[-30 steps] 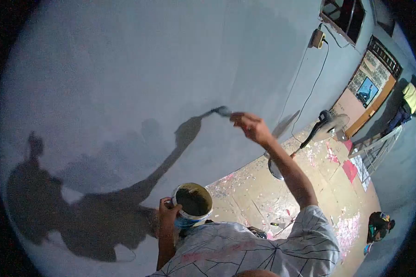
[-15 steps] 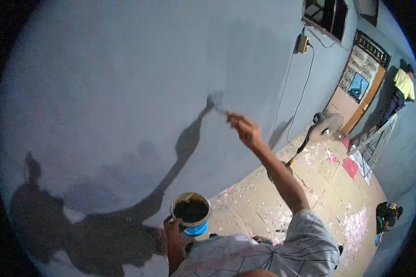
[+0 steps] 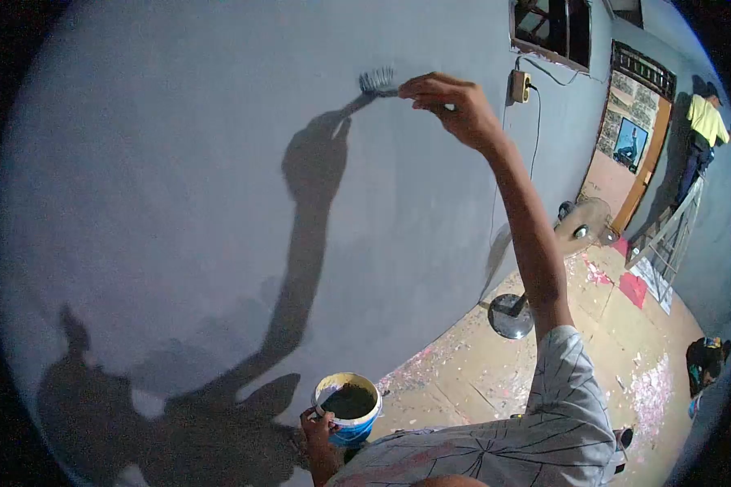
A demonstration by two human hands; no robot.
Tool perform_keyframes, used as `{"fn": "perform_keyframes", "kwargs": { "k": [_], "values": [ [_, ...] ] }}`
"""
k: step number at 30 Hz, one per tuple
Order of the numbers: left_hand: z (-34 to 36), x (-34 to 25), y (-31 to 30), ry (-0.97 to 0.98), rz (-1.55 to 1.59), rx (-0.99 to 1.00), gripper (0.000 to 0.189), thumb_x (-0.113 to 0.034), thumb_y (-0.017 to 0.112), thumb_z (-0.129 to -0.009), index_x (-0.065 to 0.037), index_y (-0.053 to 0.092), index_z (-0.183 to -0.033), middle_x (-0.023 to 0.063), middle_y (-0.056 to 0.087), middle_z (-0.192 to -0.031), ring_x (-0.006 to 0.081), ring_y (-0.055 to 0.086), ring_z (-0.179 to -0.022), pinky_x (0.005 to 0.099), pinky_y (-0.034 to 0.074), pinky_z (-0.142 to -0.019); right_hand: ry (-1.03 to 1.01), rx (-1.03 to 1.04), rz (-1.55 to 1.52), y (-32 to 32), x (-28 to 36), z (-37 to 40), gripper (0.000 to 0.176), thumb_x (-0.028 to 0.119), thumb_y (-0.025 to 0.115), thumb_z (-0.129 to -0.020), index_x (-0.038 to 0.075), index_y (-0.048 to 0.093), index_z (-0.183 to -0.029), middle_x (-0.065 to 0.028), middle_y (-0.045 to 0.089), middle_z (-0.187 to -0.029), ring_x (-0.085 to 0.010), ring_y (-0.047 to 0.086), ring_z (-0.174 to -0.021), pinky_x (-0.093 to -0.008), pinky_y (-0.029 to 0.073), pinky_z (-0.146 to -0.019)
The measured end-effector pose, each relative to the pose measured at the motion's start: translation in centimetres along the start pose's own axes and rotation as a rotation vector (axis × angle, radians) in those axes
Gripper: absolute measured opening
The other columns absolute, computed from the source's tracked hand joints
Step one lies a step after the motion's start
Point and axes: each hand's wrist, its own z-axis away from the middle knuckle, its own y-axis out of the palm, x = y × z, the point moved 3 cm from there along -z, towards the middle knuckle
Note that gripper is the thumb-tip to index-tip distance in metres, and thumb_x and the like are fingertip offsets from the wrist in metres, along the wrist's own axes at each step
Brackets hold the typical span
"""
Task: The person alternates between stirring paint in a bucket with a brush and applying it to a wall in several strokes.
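Note:
My right hand is raised at the upper middle, its fingers closed round the handle of a paintbrush. The brush's bristles meet the blue-grey wall, close to the tip of my arm's shadow. Low down, my left hand grips the rim of a blue and white paint bucket. Dark paint lies inside it, below the yellowish inner wall.
A socket box with a hanging cable is on the wall. A standing fan is on the debris-strewn floor. One person stands on a ladder; another person is low at the right.
My right hand has moved up the wall with the paintbrush, and my arm is now more upright. The bucket in my left hand sits slightly lower and further right in view.

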Motion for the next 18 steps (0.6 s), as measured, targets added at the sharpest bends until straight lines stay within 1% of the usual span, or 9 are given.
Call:
{"fn": "perform_keyframes", "kwargs": {
  "k": [1, 3, 6, 8, 11, 12, 14, 17, 18],
  "values": [
    [0.2, 0.0, -0.4, 0.021, 0.074, -0.023, 0.061, -0.005, 0.075, -0.077, -0.003, 0.039, -0.125, 0.0167, 0.06, -0.091, 0.0225, 0.063, -0.071, 0.0376, 0.061, -0.059, 0.042, 0.178, -0.021, -0.1, -0.2, -0.2, 0.027, -0.005, 0.067, -0.088, 0.007, 0.071, -0.111, -0.0067, 0.073, -0.111, -0.0179, 0.072, -0.096, -0.0291, 0.06, -0.082],
    [0.0, 0.6, -1.3, -0.003, 0.098, -0.032, 0.06, -0.006, 0.075, -0.077, -0.003, 0.039, -0.125, 0.0152, 0.059, -0.092, 0.0221, 0.063, -0.072, 0.036, 0.061, -0.058, 0.105, 0.074, 0.034, -2.4, -0.2, -0.5, 0.025, -0.003, 0.067, -0.087, 0.005, 0.071, -0.111, -0.0084, 0.073, -0.105, -0.0179, 0.072, -0.094, -0.0313, 0.058, -0.083],
    [-1.8, 2.6, -2.5, -0.016, 0.121, -0.036, 0.059, -0.008, 0.076, -0.077, -0.004, 0.041, -0.124, 0.0142, 0.059, -0.094, 0.0225, 0.062, -0.073, 0.0369, 0.06, -0.057, 0.041, -0.11, -0.01, -2.8, -0.8, -0.9, 0.025, -0.003, 0.068, -0.087, 0.004, 0.071, -0.11, -0.0081, 0.073, -0.105, -0.0178, 0.071, -0.094, -0.0324, 0.059, -0.082],
    [-2.1, 2.7, -3.0, 0.001, 0.116, -0.025, 0.059, -0.01, 0.077, -0.077, -0.006, 0.042, -0.125, 0.0145, 0.059, -0.096, 0.0232, 0.061, -0.073, 0.0393, 0.059, -0.056, -0.022, 0.017, -0.025, -0.7, -1.9, -0.5, 0.026, -0.003, 0.068, -0.086, 0.004, 0.071, -0.111, -0.0079, 0.073, -0.106, -0.0187, 0.071, -0.095, -0.0329, 0.059, -0.082],
    [0.5, -0.5, -1.6, -0.03, 0.151, 0.07, 0.059, -0.01, 0.077, -0.077, -0.006, 0.044, -0.125, 0.0135, 0.058, -0.097, 0.0215, 0.061, -0.079, 0.0379, 0.06, -0.061, 0.033, 0.3, 0.083, 0.1, -1.2, 1.0, 0.028, -0.003, 0.065, -0.089, 0.006, 0.07, -0.114, -0.0064, 0.072, -0.112, -0.0184, 0.071, -0.096, -0.0307, 0.06, -0.084],
    [1.4, -1.7, -0.8, -0.038, 0.113, -0.01, 0.059, -0.009, 0.076, -0.075, -0.005, 0.042, -0.124, 0.0122, 0.057, -0.092, 0.0207, 0.06, -0.075, 0.0365, 0.058, -0.058, 0.031, 0.296, 0.081, -0.4, -1.1, 0.8, 0.028, -0.003, 0.065, -0.089, 0.006, 0.07, -0.114, -0.0064, 0.072, -0.112, -0.0184, 0.071, -0.096, -0.0307, 0.06, -0.084],
    [1.9, -1.5, -0.7, -0.051, 0.072, -0.095, 0.06, -0.008, 0.076, -0.073, -0.005, 0.041, -0.123, 0.011, 0.056, -0.088, 0.0199, 0.059, -0.071, 0.0351, 0.057, -0.055, -0.082, 0.053, 0.027, -1.9, -0.7, 0.9, 0.026, -0.003, 0.065, -0.089, 0.005, 0.07, -0.113, -0.0065, 0.072, -0.112, -0.0187, 0.071, -0.095, -0.0308, 0.06, -0.083],
    [0.9, 0.1, -1.2, 0.057, 0.105, -0.033, 0.061, -0.009, 0.076, -0.073, -0.006, 0.041, -0.123, 0.0112, 0.056, -0.089, 0.0195, 0.059, -0.072, 0.0358, 0.058, -0.054, -0.033, -0.043, 0.001, -0.2, -1.7, 1.8, 0.026, -0.005, 0.065, -0.088, 0.005, 0.071, -0.111, -0.0078, 0.071, -0.114, -0.0196, 0.071, -0.097, -0.0308, 0.061, -0.083],
    [0.6, 0.3, -1.3, 0.052, 0.109, -0.04, 0.062, -0.01, 0.076, -0.073, -0.007, 0.041, -0.124, 0.0118, 0.056, -0.088, 0.0198, 0.059, -0.072, 0.0359, 0.058, -0.054, -0.123, 0.044, 0.058, 1.3, -3.1, 3.2, 0.024, -0.007, 0.064, -0.087, 0.004, 0.07, -0.108, -0.008, 0.071, -0.116, -0.0207, 0.071, -0.1, -0.0318, 0.062, -0.083]
  ]
}}
